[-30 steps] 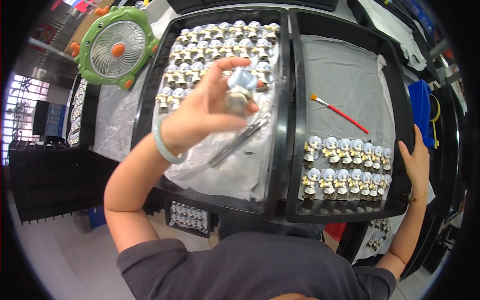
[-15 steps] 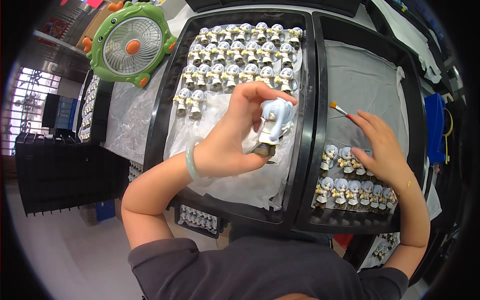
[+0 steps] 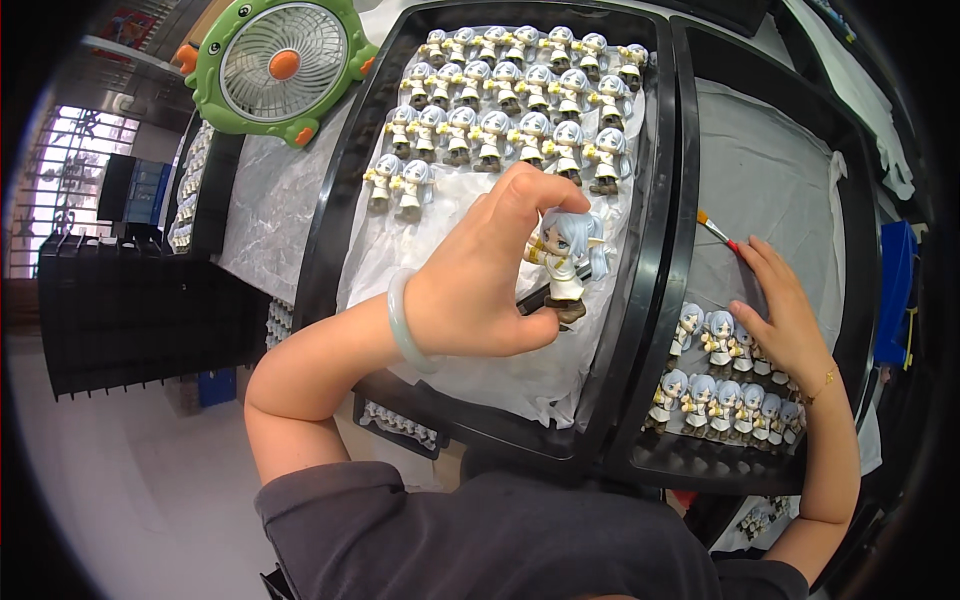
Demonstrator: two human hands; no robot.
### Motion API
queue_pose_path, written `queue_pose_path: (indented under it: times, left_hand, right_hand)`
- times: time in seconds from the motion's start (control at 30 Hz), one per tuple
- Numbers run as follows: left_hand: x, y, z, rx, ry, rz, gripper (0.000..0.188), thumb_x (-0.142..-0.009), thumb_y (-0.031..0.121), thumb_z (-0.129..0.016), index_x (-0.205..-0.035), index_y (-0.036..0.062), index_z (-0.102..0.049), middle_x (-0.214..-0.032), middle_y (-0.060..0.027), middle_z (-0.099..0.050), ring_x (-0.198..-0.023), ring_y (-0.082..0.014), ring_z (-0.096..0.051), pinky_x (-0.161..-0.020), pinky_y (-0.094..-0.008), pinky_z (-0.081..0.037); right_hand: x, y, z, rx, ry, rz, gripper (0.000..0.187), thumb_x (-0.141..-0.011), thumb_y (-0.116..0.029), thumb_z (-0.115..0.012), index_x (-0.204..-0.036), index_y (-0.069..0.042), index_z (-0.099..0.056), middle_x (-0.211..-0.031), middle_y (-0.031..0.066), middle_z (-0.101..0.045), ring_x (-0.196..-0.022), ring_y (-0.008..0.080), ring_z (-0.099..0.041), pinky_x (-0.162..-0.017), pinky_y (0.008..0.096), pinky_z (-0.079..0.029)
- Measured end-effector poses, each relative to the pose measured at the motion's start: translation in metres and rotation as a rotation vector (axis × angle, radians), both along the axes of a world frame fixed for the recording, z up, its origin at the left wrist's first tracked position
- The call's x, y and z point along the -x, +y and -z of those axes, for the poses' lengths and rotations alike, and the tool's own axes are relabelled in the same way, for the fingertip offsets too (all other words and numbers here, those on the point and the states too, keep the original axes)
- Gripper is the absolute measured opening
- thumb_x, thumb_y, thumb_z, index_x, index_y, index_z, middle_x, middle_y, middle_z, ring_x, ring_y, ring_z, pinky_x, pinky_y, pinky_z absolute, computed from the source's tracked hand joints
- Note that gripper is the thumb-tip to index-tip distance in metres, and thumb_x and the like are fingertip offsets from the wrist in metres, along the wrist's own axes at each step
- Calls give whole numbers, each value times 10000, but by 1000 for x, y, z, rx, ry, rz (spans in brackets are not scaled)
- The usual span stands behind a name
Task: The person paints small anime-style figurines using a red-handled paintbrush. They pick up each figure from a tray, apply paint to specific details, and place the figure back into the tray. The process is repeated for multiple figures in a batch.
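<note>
My left hand (image 3: pixel 485 265) pinches a small figurine (image 3: pixel 567 262) between thumb and fingers, above the left tray. The figurine is upright, with pale blue hair, a pointed ear, a white outfit and dark boots, and its face is toward me. A dark strip shows beside its legs; I cannot make out what it is. Over the right black tray (image 3: pixel 690 130) is my right hand (image 3: pixel 785 315), its thumb apart from the fingers. A paintbrush (image 3: pixel 720 235) with a red handle and orange tip sticks out from those fingers, most of its handle hidden. Similar figurines (image 3: pixel 718 338) stand below that hand.
The left black tray (image 3: pixel 335 215), lined with white sheeting, holds rows of similar figurines (image 3: pixel 495 135) toward its far end. A green animal-shaped fan (image 3: pixel 285 65) stands at the far left. Stacked black trays (image 3: pixel 150 310) are at the left, a blue bin (image 3: pixel 897 290) at the right.
The figurine in my left hand has turned from a side-rear view to facing me. The whole view has shifted, so the trays appear farther right. The right hand keeps its place by the brush.
</note>
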State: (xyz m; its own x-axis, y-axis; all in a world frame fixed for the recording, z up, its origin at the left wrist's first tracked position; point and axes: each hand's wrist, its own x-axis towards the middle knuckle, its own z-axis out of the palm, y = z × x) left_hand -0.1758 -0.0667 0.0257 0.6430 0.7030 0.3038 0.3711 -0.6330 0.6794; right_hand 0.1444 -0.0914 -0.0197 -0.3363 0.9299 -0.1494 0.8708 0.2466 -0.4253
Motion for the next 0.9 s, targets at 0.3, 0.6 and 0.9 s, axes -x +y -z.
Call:
queue_pose_path:
  times: [0.3, 0.6, 0.9]
  left_hand:
    - [-2, 4, 13, 116, -170, 109, 678, -535, -23, -630, -1123, 44, -299, -1002, -110, -421, -944, -227, -427, -869, -337, -327]
    - [-1, 0, -11, -126, 236, -79, 600, -495, 163, -666, -1051, 53, -466, -850, -69, -469, -716, -202, -412, -665, -296, -306]
    - [1, -3, -7, -244, 346, -140, 569, -432, 356, -701, -896, 66, -543, -729, -30, -522, -630, -189, -396, -616, -295, -277]
  right_hand:
    - [-2, 1, 1, 3, -10, -6, 567, -715, -165, -607, -1225, -46, -389, -1281, 173, -358, -1196, 336, -323, -987, 383, -266]
    - [1, 2, -1, 13, -1, -2, 559, -710, -148, -607, -1219, -48, -398, -1283, 172, -358, -1199, 332, -321, -993, 376, -263]
    - [1, 1, -1, 18, -3, 1, 566, -707, -141, -610, -1225, -56, -398, -1285, 172, -356, -1200, 330, -320, -995, 373, -261]
